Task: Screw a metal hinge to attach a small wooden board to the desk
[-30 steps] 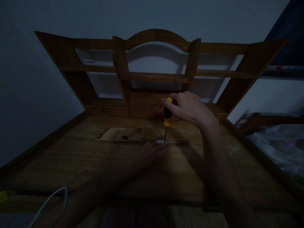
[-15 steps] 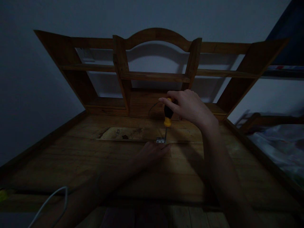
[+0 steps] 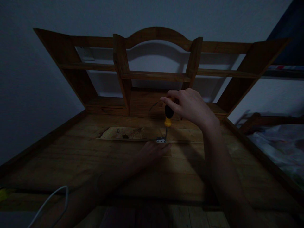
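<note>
My right hand (image 3: 190, 103) is closed around the black-and-yellow handle of a screwdriver (image 3: 168, 112), which stands nearly upright. Its thin shaft runs down to the right end of a small metal hinge (image 3: 161, 139) on the wooden desktop. Low against the near edge of this hinge is my left hand (image 3: 154, 151), with its fingers bent around it, steadying it. Shadow covers much of the left hand, and the screwdriver's tip and any screw beneath it are too small to make out. A pale recessed strip (image 3: 123, 133) in the wood lies just left of the hinge.
A wooden shelf unit (image 3: 155, 76) with an arched top rises at the back of the desktop (image 3: 71, 158). A white cable (image 3: 55, 191) loops at the lower left, near a yellow object (image 3: 3, 194). Beyond the right edge lies pale bedding (image 3: 280, 145).
My right hand and the screwdriver have shifted very slightly to the right. The left hand and the hinge stay in nearly the same place.
</note>
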`<action>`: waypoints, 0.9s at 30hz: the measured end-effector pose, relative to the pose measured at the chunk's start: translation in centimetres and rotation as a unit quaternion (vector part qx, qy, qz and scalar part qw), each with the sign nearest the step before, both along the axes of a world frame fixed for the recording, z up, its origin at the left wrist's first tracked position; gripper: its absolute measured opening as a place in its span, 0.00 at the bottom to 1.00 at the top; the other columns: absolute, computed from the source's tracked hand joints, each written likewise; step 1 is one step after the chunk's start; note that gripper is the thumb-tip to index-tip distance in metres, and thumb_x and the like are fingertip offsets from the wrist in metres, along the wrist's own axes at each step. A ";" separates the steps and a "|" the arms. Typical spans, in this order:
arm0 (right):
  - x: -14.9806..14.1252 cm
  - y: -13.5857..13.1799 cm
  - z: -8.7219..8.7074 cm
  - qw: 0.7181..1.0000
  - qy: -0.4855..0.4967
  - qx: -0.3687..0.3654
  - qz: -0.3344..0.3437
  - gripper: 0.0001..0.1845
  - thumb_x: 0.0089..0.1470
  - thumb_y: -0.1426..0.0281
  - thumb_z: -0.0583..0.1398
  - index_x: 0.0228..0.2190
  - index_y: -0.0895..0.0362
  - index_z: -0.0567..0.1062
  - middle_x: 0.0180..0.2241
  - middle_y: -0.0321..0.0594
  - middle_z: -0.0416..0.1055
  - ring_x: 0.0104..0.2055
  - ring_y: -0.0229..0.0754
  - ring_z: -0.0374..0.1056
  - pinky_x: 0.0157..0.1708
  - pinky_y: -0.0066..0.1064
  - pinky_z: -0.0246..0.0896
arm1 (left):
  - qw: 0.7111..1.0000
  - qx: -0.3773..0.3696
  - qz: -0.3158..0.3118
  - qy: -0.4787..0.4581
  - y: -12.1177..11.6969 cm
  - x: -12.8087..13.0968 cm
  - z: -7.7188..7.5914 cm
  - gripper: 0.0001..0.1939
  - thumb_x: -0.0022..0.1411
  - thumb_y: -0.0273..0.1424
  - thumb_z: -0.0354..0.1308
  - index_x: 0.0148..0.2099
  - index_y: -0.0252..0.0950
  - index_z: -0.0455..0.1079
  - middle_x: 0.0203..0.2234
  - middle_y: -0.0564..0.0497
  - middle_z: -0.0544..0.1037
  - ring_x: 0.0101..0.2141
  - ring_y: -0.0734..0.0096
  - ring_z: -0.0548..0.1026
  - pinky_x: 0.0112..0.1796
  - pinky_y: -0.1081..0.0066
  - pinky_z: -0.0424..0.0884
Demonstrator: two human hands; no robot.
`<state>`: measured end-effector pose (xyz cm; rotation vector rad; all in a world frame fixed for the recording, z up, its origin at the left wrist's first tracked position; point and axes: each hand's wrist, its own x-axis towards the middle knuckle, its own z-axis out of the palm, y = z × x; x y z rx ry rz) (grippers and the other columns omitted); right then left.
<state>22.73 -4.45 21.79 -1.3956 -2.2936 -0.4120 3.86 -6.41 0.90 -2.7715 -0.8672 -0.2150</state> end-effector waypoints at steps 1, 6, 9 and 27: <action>0.0 0.0 0.0 1.000 0.004 -0.003 0.005 0.24 0.71 0.53 0.50 0.42 0.53 0.80 0.34 0.43 0.78 0.36 0.47 0.72 0.35 0.34 0.51 | 1.000 -0.002 -0.002 0.001 0.0 0.0 0.0 0.29 0.71 0.24 0.52 0.71 0.39 0.56 0.55 0.43 0.77 0.43 0.64 0.80 0.36 0.69 0.73; 0.2 -0.2 0.0 0.998 0.021 -0.023 0.046 0.23 0.71 0.52 0.51 0.42 0.51 0.80 0.37 0.41 0.79 0.39 0.46 0.73 0.36 0.33 0.52 | 1.000 -0.010 -0.004 0.006 -0.1 0.0 0.4 0.28 0.71 0.26 0.53 0.71 0.39 0.57 0.55 0.43 0.77 0.45 0.65 0.80 0.38 0.69 0.74; 0.3 -0.4 0.3 0.997 0.027 -0.051 0.046 0.22 0.72 0.56 0.49 0.42 0.52 0.79 0.38 0.41 0.79 0.39 0.45 0.73 0.38 0.33 0.55 | 1.000 -0.004 0.006 0.008 -0.1 0.0 0.2 0.27 0.71 0.25 0.53 0.70 0.40 0.58 0.55 0.43 0.77 0.45 0.64 0.80 0.38 0.68 0.74; 0.6 -0.2 0.1 1.000 -0.001 -0.011 0.006 0.18 0.70 0.59 0.53 0.44 0.58 0.76 0.35 0.46 0.78 0.36 0.48 0.72 0.34 0.35 0.54 | 1.000 -0.013 0.006 0.009 0.0 0.0 0.4 0.26 0.72 0.27 0.53 0.70 0.40 0.58 0.56 0.44 0.77 0.43 0.63 0.81 0.36 0.67 0.74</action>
